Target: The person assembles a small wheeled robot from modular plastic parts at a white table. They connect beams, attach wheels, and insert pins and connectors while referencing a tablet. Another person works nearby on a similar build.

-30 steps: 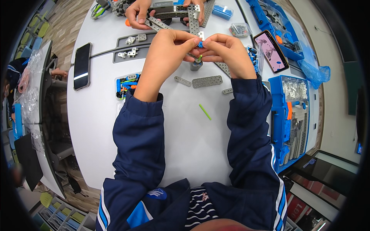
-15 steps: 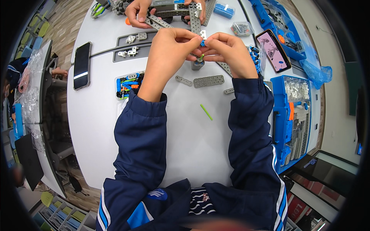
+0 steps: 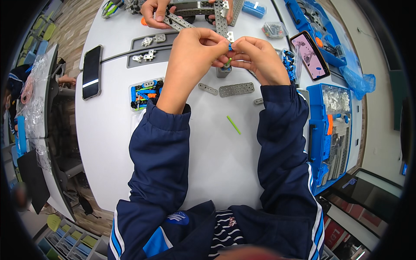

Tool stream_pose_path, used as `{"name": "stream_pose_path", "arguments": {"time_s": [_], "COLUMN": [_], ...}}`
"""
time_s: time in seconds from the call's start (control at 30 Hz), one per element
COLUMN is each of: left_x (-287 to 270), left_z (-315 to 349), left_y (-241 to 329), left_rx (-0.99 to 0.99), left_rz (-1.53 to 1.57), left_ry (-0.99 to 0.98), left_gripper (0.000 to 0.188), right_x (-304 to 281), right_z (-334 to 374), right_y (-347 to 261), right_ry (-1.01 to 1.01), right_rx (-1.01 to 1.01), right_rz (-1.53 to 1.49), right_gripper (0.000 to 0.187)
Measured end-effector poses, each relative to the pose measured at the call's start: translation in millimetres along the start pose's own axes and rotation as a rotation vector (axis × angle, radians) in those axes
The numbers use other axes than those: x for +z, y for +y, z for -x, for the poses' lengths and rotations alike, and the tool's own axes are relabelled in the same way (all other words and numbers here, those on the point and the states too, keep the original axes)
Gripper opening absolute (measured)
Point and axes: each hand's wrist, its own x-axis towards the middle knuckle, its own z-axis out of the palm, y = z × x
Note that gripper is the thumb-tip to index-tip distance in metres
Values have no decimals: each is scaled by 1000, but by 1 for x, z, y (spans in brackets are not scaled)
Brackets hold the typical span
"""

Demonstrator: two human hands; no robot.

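Observation:
My left hand point(image 3: 197, 50) and my right hand point(image 3: 264, 60) meet above the far middle of the table. Their fingertips pinch a small blue gear-like piece point(image 3: 230, 46), mostly covered by the fingers. Just below the fingers, a short green rod point(image 3: 228, 62) stands by a grey block point(image 3: 223, 73); whether the rod is joined to the blue piece cannot be made out. Nearer to me lie a flat grey perforated plate point(image 3: 236, 89), a short grey link point(image 3: 208, 89) and a loose green rod point(image 3: 233, 125).
Across the table, a co-worker's hand point(image 3: 155, 14) holds a grey beam structure point(image 3: 221, 26). A parts box point(image 3: 145, 93) and a phone point(image 3: 92, 71) lie left. Another phone point(image 3: 310, 55) and a blue case point(image 3: 317, 125) are right. A grey tray point(image 3: 162, 57) holds white pieces.
My hands stay pinched together at nearly the same spot, with slight finger movement. The whole view has shifted a little.

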Motion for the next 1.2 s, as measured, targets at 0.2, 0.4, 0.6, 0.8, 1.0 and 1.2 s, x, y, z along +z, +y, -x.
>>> {"name": "stream_pose_path", "arguments": {"time_s": [0.2, 0.4, 0.6, 0.8, 1.0, 1.2], "left_x": [3, 4, 5, 10, 7, -10], "left_z": [1, 1, 1, 0, 0, -6], "left_y": [-1, -2, -3, -5, -7, -11], "left_rx": [21, 22, 23, 56, 67, 91], "left_rz": [4, -7, -5, 46, -11, -113], "left_ry": [19, 40, 43, 88, 89, 101], "left_gripper": [25, 25, 24, 15, 18, 27], "right_x": [-1, -2, 0, -3, -4, -1], "right_z": [-2, -3, -3, -3, -3, 0], "right_y": [3, 6, 7, 9, 9, 5], "right_ry": [5, 1, 20, -1, -41, -57], "right_rx": [1, 0, 14, 13, 10, 13], "right_rz": [4, -27, -34, -66, -66, -54], "right_gripper": [28, 27, 24, 21, 13, 14]}}
